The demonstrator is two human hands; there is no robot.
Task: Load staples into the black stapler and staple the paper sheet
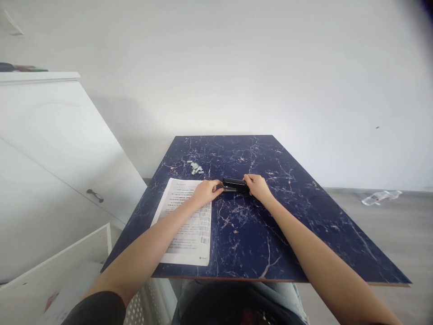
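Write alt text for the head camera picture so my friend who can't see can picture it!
A person's right hand grips one end of a shiny black object, the left hand at its other end, over a dark blue marbled table. A printed page lies partly under the left arm, and small pale pieces lie heaped farther back.

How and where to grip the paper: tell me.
Probably best by its lower right corner, coming from the right, thumb on top. The paper lies flat on the table, that corner sits close to the near edge, and the left forearm crosses over its other side.
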